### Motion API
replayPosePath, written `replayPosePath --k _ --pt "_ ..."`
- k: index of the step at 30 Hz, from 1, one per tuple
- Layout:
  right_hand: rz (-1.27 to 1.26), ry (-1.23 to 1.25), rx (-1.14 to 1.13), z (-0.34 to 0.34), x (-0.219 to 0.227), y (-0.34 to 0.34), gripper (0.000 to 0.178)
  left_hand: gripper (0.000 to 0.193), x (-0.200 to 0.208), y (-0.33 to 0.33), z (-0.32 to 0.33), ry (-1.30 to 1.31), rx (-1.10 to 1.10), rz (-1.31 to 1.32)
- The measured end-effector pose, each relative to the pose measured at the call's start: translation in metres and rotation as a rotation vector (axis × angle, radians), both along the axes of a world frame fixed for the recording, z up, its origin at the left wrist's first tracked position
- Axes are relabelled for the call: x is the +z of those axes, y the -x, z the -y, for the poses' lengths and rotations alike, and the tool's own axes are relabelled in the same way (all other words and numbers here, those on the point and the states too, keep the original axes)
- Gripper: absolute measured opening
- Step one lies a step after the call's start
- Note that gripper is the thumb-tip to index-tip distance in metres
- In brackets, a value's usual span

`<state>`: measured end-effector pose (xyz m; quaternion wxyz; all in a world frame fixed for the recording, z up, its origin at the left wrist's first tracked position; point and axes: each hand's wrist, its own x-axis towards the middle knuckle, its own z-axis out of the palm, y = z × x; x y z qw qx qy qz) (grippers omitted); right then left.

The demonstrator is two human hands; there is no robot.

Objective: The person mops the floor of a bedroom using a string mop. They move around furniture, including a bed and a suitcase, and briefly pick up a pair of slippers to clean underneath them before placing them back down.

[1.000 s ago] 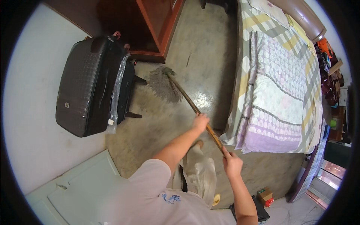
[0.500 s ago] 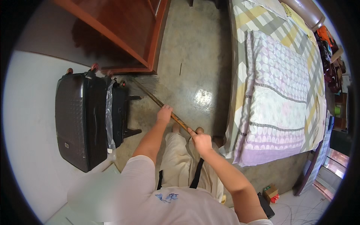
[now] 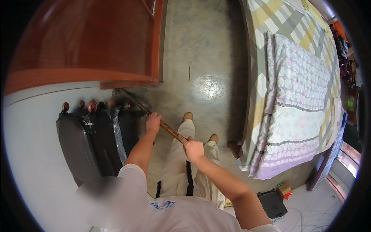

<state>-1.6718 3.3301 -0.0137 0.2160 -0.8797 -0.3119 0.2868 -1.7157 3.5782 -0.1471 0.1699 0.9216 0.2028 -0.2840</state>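
Observation:
A long wooden-handled broom (image 3: 168,129) slants across in front of me, its far end at the foot of the reddish-brown wardrobe (image 3: 131,79). Dark bristles spread faintly on the floor there; part of the head is hidden by the wardrobe's corner and the suitcases. My left hand (image 3: 153,121) is wrapped round the middle of the handle. Closer to my body, my right hand (image 3: 193,149) grips the handle's upper end. Black suitcases (image 3: 83,149) stand against the white wall, left of my left hand.
On the right is a bed with a checked sheet (image 3: 257,73) and a folded lilac and white quilt (image 3: 297,104). A thin dark strip (image 3: 189,73) lies on the concrete floor (image 3: 181,46). A black case (image 3: 272,205) and a small cardboard box (image 3: 284,188) sit at lower right.
Both hands have moved left with the broom, its far end going further in beside the wardrobe and suitcases. One foot has stepped forward, and the view has shifted.

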Motion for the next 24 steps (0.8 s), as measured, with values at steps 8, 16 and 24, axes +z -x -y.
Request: replayPosePath --k 8,16,24 --pt "-0.161 0.043 -0.043 0.022 0.005 -0.044 0.052 0.008 -0.028 -0.016 0.018 -0.093 -0.017 0.17" --pt "-0.2 0.064 -0.24 0.176 0.09 -0.055 0.045 0.013 0.025 -0.041 0.189 0.095 -0.164 0.153" --pt "-0.281 0.288 -0.566 0.346 0.214 -0.006 0.039 0.017 0.112 -0.048 0.397 0.275 -0.462 -0.103"
